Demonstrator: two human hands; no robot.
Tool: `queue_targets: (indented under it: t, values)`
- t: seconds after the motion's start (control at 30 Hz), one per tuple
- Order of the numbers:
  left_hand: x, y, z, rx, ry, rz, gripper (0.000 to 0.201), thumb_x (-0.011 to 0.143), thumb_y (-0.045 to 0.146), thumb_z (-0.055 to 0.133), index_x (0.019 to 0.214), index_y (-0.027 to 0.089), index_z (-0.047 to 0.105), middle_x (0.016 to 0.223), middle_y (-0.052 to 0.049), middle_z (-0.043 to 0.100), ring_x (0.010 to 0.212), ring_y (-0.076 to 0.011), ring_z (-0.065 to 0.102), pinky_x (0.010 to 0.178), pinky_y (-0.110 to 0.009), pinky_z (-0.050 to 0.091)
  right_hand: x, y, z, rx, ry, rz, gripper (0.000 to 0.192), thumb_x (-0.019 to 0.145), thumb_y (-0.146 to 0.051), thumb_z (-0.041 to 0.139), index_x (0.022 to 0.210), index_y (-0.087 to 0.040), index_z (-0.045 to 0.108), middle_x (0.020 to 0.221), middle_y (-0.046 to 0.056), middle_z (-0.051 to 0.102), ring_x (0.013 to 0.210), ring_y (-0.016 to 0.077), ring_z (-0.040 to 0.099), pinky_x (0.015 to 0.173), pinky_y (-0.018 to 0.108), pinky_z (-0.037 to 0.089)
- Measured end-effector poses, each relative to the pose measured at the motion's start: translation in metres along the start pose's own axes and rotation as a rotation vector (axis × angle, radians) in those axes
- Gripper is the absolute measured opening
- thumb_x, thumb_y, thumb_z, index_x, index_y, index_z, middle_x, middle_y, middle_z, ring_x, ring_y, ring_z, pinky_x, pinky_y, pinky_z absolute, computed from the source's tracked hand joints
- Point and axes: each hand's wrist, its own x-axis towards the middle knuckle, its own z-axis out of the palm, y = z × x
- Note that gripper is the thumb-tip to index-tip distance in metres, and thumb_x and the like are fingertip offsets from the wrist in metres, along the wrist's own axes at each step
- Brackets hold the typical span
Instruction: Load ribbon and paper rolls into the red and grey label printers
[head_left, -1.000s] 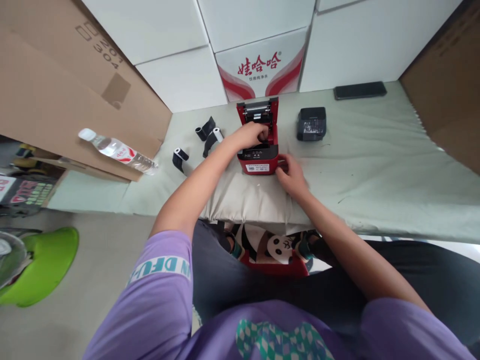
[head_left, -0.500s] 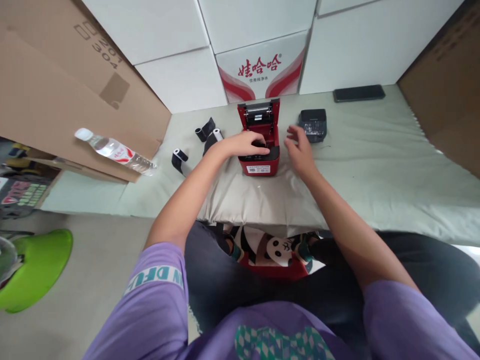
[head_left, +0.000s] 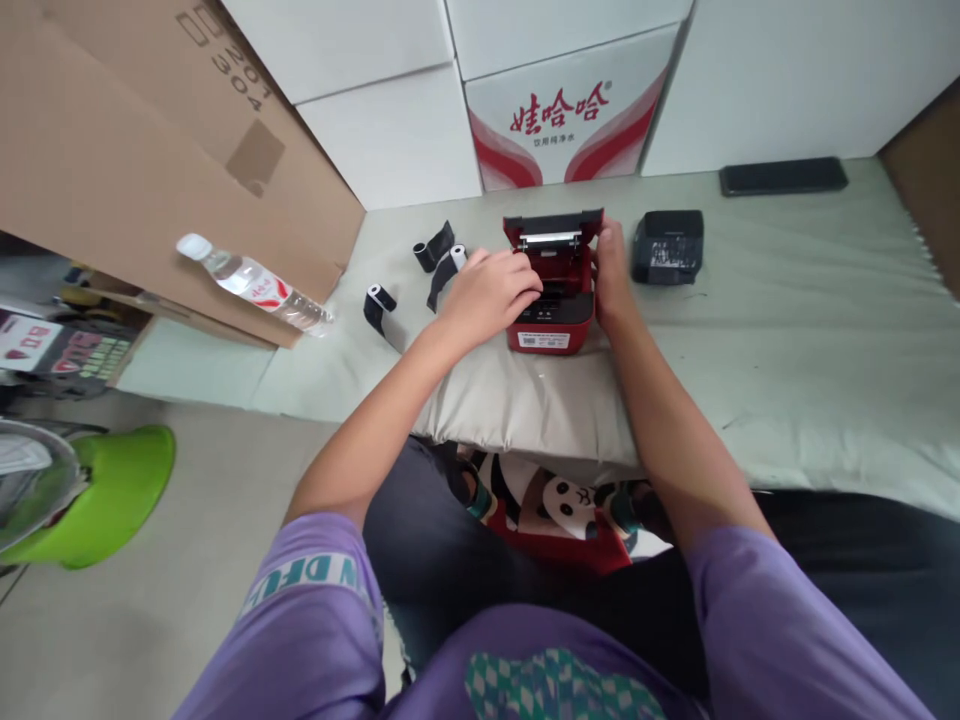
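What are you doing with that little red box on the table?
It is a small red printer with its lid up, sitting on a cloth-covered table. The person's left hand rests over the open paper bay, and the right hand touches the lid's right edge. Three paper rolls lie to the left, a black printer to the right, a water bottle further left.
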Motion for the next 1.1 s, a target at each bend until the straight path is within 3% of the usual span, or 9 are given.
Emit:
queue_targets:
  t: [0.1,0.17,0.4,0.5,0.63,0.87,1.1]
  values:
    - [-0.005,0.008,-0.005,-0.009,0.050,-0.023,0.021,0.104,0.027,0.056,0.106,0.027,0.077,0.116,-0.010,0.075,0.119,-0.0327,0.064,0.106,-0.052,0.044,-0.005,-0.004,-0.001,0.087,0.082,0.028,0.057,0.106,-0.074,0.024,0.128,-0.028,0.049,0.133,0.009,0.059,0.111,0.0196,0.059,0.104,0.040,0.054]
    - [-0.007,0.011,-0.009,-0.016,0.074,-0.031,0.022,0.105,0.028,0.054,0.107,0.026,0.076,0.121,-0.010,0.075,0.121,-0.0330,0.064,0.107,-0.053,0.043,-0.006,-0.003,-0.001,0.105,0.078,0.044,0.056,0.105,-0.075,0.026,0.126,-0.029,0.050,0.134,0.008,0.060,0.107,0.0199,0.062,0.098,0.039,0.056]
    - [-0.010,0.007,-0.009,-0.088,0.069,-0.019,0.022,0.107,0.028,0.050,0.111,0.025,0.071,0.130,-0.009,0.075,0.127,-0.0289,0.066,0.112,-0.047,0.043,0.003,0.012,-0.001,0.115,0.110,0.110,0.050,0.099,-0.071,0.036,0.113,-0.030,0.061,0.149,0.005,0.060,0.139,0.0291,0.060,0.105,0.049,0.058]
    - [-0.010,0.006,-0.005,-0.131,0.061,-0.032,0.022,0.107,0.027,0.048,0.113,0.024,0.069,0.139,-0.010,0.073,0.132,-0.0274,0.066,0.113,-0.045,0.045,0.004,0.015,0.001,0.135,0.094,0.107,0.047,0.095,-0.067,0.047,0.123,-0.031,0.059,0.146,0.006,0.063,0.141,0.0297,0.060,0.113,0.052,0.055]
    - [-0.010,0.004,0.001,-0.218,0.014,-0.126,0.024,0.108,0.028,0.048,0.125,0.026,0.065,0.133,-0.008,0.076,0.125,-0.0253,0.071,0.109,-0.042,0.051,0.002,0.012,0.000,0.126,0.001,0.137,0.063,0.091,-0.063,0.058,0.146,-0.035,0.048,0.136,0.007,0.070,0.130,0.0330,0.066,0.110,0.057,0.056]
    - [-0.010,-0.010,0.017,-0.346,0.010,-0.239,0.051,0.103,0.030,0.062,0.152,0.031,0.049,0.140,-0.008,0.073,0.126,-0.0255,0.073,0.114,-0.041,0.053,-0.004,0.001,-0.003,0.146,-0.057,0.161,0.064,0.087,-0.058,0.061,0.145,-0.032,0.053,0.145,0.006,0.068,0.136,0.0348,0.063,0.113,0.058,0.054]
    - [-0.008,-0.014,0.018,-0.336,-0.054,-0.256,0.059,0.094,0.015,0.060,0.152,0.025,0.050,0.138,-0.011,0.075,0.131,-0.0272,0.072,0.114,-0.043,0.055,-0.007,-0.006,-0.005,0.153,-0.093,0.188,0.070,0.084,-0.056,0.066,0.148,-0.033,0.050,0.142,0.007,0.069,0.131,0.0336,0.065,0.110,0.055,0.057]
